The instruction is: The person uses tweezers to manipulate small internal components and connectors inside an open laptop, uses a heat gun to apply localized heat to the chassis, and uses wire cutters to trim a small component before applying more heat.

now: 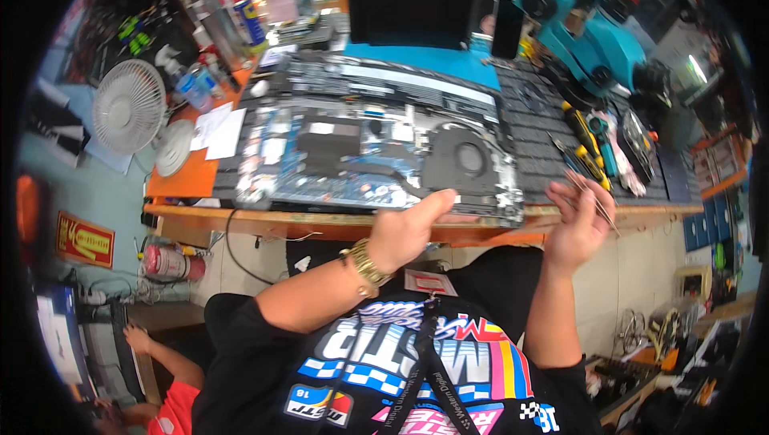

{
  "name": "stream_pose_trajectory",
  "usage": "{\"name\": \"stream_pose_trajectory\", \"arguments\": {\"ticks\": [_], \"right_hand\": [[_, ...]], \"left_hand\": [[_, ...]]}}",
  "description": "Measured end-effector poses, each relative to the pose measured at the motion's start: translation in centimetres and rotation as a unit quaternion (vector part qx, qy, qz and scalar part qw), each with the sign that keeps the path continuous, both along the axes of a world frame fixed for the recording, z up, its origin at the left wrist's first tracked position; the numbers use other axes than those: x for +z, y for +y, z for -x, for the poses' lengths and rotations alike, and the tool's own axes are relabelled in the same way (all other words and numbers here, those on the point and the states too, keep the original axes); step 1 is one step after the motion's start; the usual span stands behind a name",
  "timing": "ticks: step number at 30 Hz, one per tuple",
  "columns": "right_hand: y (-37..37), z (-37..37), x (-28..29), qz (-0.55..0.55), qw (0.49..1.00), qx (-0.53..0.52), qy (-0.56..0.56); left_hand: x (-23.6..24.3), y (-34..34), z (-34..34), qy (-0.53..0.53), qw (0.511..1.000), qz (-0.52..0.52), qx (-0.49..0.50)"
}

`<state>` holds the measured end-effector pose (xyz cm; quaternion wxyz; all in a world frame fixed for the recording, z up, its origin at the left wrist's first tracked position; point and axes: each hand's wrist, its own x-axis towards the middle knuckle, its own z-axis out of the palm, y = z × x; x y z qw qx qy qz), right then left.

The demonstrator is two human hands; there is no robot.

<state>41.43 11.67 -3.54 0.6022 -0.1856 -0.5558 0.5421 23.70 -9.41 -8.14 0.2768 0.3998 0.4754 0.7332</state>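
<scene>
An opened laptop (328,147) lies near the front edge of the bench, its blue circuit board, black fan and long battery exposed; it is slightly blurred. My left hand (404,231), with a gold watch on the wrist, grips the laptop's near edge below the fan, thumb on top, fingers mostly hidden. My right hand (581,219) holds thin metal tweezers (601,207) just off the laptop's right corner, over the bench edge. Beyond it lie a yellow-handled tool (585,134) and several other hand tools.
A dark monitor (412,2) stands behind, a teal microscope (597,58) at back right. A white fan (128,106), papers (224,134) and bottles stand left; a red cylinder (172,261) is under the bench (184,207). A co-worker's arm (172,359) shows at lower left.
</scene>
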Motion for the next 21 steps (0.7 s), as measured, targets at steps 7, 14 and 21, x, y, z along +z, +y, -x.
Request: {"name": "stream_pose_trajectory", "arguments": {"ticks": [7, 14, 21], "right_hand": [[-0.6, -2.9, 0.4, -0.055, 0.998, 0.031, -0.003], [-2.3, -2.8, 2.4, -0.083, 0.99, 0.081, -0.075], [-5.4, -0.8, 10.6, -0.171, 0.891, 0.254, -0.336]], "left_hand": [[3.3, 4.4, 1.4, -0.394, 0.915, -0.045, -0.067], [1.9, 6.1, 5.0, -0.419, 0.901, -0.096, -0.064], [2.1, 4.2, 5.1, -0.444, 0.894, 0.015, -0.053]]}}
